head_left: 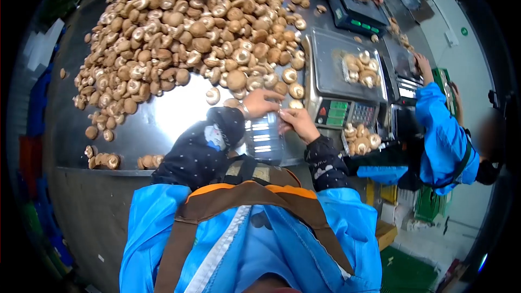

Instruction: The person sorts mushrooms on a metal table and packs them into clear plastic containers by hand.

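A clear plastic tray (265,140) lies at the table's front edge, right before my body; whether it is one tray or a stack, I cannot tell. My left hand (262,103) curls its fingers over the tray's far edge. From the right, my right hand (300,123) pinches the tray's far right corner. Just beyond both hands spreads a big heap of brown shiitake mushrooms (184,27), caps and pale stems showing. One mushroom (213,96) lies by itself left of my left hand.
A scale (320,65) at right bears a filled mushroom tray (362,70); another filled tray (361,140) sits in front of its display. Further back stands a second scale (358,13), with a person's hands near it. A co-worker in blue (445,135) works at right.
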The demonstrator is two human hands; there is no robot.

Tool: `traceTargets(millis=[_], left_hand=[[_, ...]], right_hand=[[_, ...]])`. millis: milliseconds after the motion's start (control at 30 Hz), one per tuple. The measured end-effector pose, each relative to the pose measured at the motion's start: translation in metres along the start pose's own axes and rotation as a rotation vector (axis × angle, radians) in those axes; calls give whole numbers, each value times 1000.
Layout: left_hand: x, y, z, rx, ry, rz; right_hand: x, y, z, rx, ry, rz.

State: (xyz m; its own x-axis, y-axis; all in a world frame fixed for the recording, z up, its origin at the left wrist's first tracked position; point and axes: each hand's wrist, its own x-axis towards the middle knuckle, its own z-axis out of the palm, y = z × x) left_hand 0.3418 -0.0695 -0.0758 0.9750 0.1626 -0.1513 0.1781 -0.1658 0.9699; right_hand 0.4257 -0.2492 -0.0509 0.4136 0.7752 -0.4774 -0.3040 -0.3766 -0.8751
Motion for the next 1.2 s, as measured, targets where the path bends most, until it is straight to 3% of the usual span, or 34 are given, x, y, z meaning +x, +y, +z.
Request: traceTargets(millis=[133, 233, 300, 400, 467, 500, 600, 633, 667, 767, 867, 933, 1000, 1100, 1200], left_hand=[[-7, 19, -1, 68, -3, -40], [-9, 10, 0, -53, 43, 22], [-8, 9, -7, -77, 29, -3], [-12, 43, -3, 108, 312, 260], [-20, 97, -3, -49, 266, 313], [-20, 113, 0, 5, 289, 360], [-33, 142, -3, 103, 198, 368], [-43, 139, -11, -61, -61, 227], [-54, 135, -10, -154, -84, 175], [-71, 110, 1, -180, 28, 279], [-81, 106, -6, -220, 63, 239], [-87, 102, -7, -46, 191, 229], [-99, 115, -9, 85, 314, 60], [-124, 127, -29, 147, 443, 180], [-142, 121, -46, 89, 519, 226]], right_hand=[[-6, 3, -2, 116, -4, -3], [-9, -3, -9, 88, -7, -93], [-23, -22, -19, 34, 159, -159], [-44, -52, -34, -50, 313, -313], [-56, -75, -17, -167, 378, -479], [-65, -86, -9, -57, 236, -433], [-84, -99, 20, -133, 162, -492], [-91, -98, 29, -62, 112, -402], [-100, -94, 38, 10, 62, -303], [-103, -94, 52, 110, 24, -233], [-93, -91, 56, 126, -18, -200], [-85, -89, 56, 77, -112, -157], [-76, -88, 63, 126, -171, -163], [-69, -95, 89, 224, -213, -229], [-55, -103, 117, 136, -164, -157]])
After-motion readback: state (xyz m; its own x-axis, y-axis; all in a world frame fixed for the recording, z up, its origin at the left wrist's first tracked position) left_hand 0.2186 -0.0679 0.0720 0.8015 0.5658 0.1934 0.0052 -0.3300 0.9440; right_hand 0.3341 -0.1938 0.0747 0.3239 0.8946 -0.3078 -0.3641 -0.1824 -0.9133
